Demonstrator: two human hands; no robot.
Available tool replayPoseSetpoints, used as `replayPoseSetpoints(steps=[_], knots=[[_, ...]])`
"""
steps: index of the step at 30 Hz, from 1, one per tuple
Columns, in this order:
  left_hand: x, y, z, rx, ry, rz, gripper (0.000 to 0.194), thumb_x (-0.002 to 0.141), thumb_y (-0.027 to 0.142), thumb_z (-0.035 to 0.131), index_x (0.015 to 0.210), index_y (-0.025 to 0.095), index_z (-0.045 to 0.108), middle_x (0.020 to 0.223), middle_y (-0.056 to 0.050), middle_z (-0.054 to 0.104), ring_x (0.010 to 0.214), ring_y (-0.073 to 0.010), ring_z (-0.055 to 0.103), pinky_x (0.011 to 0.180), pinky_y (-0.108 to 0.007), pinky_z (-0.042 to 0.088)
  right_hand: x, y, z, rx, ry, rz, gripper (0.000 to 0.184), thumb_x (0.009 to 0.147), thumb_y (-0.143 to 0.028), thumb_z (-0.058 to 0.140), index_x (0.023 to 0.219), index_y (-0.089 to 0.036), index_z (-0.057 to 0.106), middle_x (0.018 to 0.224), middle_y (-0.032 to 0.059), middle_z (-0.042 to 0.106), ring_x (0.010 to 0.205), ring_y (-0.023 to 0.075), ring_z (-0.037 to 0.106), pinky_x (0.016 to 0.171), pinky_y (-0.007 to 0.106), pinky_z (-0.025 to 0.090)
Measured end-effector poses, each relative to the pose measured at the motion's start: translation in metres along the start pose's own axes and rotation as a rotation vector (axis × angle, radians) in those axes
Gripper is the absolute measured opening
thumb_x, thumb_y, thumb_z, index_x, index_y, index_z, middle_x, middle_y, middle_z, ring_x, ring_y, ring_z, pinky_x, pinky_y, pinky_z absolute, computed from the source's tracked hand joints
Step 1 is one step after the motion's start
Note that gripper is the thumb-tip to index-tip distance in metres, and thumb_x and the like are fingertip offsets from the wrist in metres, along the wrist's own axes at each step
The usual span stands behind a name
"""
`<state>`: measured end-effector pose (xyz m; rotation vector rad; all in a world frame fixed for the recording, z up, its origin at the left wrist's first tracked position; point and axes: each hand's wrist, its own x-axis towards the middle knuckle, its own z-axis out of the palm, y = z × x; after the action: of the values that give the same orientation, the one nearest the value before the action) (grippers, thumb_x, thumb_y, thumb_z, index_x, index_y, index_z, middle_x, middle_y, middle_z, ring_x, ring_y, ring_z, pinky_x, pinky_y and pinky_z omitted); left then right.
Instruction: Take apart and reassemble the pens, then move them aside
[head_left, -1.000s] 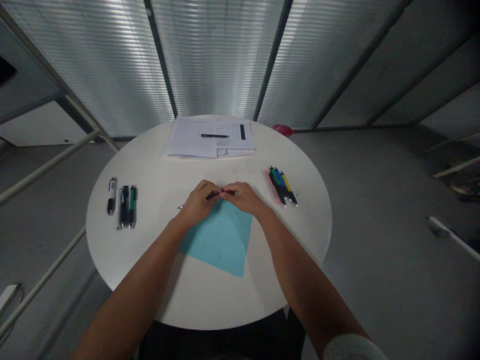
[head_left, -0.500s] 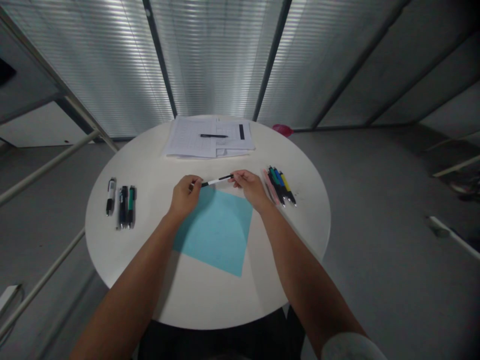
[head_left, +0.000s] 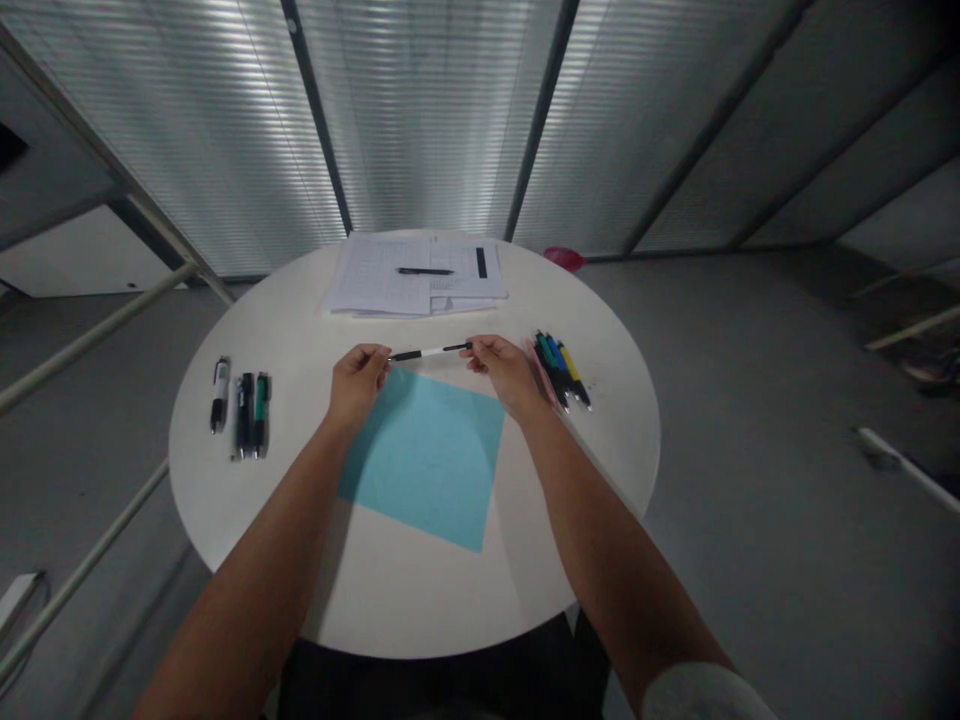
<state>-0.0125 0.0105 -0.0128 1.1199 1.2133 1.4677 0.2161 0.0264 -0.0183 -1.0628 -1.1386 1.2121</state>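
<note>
A thin black-and-white pen (head_left: 429, 351) is held level between both hands, just above the far edge of a light blue paper sheet (head_left: 424, 458) on the round white table (head_left: 315, 580). My left hand (head_left: 358, 378) pinches its left end, my right hand (head_left: 502, 366) pinches its right end. Both hands have closed fingers.
Three pens (head_left: 241, 406) lie in a row at the table's left. Several coloured pens (head_left: 559, 370) lie just right of my right hand. A stack of printed papers (head_left: 415, 287) with a black pen (head_left: 425, 271) on top sits at the far edge. A metal railing (head_left: 90, 340) runs along the left.
My hands, together over the sheet a second ago, have drawn apart sideways and moved a little farther away; the pen now shows full length between them.
</note>
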Motion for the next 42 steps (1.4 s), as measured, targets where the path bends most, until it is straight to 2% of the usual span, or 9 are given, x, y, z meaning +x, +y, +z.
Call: replayPoseSetpoints(steps=[7,13,18,24,33,38,42], knots=[[0.001,-0.004,-0.003,-0.021,-0.033,0.020,0.020,0.075,0.034,0.069,0.080,0.016,0.062,0.059,0.002,0.054,0.045,-0.0063,0.041,0.045,-0.020,0.031,-0.001,-0.002,0.000,0.024,-0.018,0.001,0.031,0.075,-0.046,0.068,0.092,-0.020,0.067,0.076,0.0021,0.070,0.062,0.0108,0.058,0.064,0.026,0.047],[0.000,-0.001,-0.001,-0.007,-0.009,-0.012,0.019,0.073,0.031,0.070,0.081,0.016,0.062,0.059,0.002,0.055,0.046,-0.0063,0.043,0.045,-0.020,0.031,-0.001,-0.004,0.001,-0.024,0.005,-0.001,0.028,0.076,-0.045,0.066,0.086,-0.018,0.067,0.067,0.0005,0.066,0.059,0.0099,0.056,0.060,0.025,0.044],[0.001,-0.002,-0.002,-0.003,-0.038,-0.008,0.018,0.071,0.029,0.070,0.081,0.016,0.063,0.060,0.002,0.055,0.047,-0.0066,0.043,0.045,-0.020,0.031,0.000,-0.003,0.001,0.056,0.028,0.017,0.029,0.074,-0.041,0.067,0.093,-0.020,0.062,0.063,-0.0009,0.064,0.055,0.0103,0.055,0.057,0.024,0.042],[0.001,-0.003,-0.003,0.018,-0.061,0.001,0.018,0.075,0.033,0.069,0.078,0.016,0.063,0.054,0.003,0.049,0.047,-0.0073,0.041,0.046,-0.021,0.029,-0.001,-0.005,0.001,0.045,0.021,0.012,0.027,0.073,-0.042,0.067,0.089,-0.020,0.062,0.065,-0.0011,0.065,0.056,0.0101,0.055,0.056,0.024,0.041],[0.002,-0.004,-0.003,0.038,-0.059,0.007,0.022,0.076,0.037,0.067,0.080,0.016,0.063,0.064,0.000,0.057,0.048,-0.0067,0.041,0.045,-0.021,0.029,-0.002,-0.005,0.002,0.033,-0.009,-0.013,0.019,0.075,-0.037,0.065,0.084,-0.020,0.063,0.070,-0.0008,0.067,0.055,0.0090,0.054,0.055,0.024,0.037],[0.001,-0.002,-0.003,0.038,-0.101,0.011,0.020,0.074,0.034,0.069,0.083,0.016,0.062,0.065,0.001,0.055,0.049,-0.0070,0.041,0.045,-0.021,0.028,-0.004,-0.009,0.002,-0.020,-0.015,-0.008,0.016,0.076,-0.035,0.064,0.077,-0.019,0.063,0.056,-0.0051,0.054,0.049,0.0076,0.045,0.049,0.023,0.031],[0.000,0.001,-0.003,0.068,-0.136,0.025,0.018,0.074,0.030,0.069,0.082,0.016,0.063,0.065,0.001,0.056,0.049,-0.0068,0.041,0.045,-0.021,0.028,-0.004,-0.010,0.003,-0.029,0.002,-0.015,0.016,0.077,-0.035,0.062,0.079,-0.019,0.063,0.054,-0.0053,0.052,0.049,0.0077,0.043,0.047,0.022,0.029]])
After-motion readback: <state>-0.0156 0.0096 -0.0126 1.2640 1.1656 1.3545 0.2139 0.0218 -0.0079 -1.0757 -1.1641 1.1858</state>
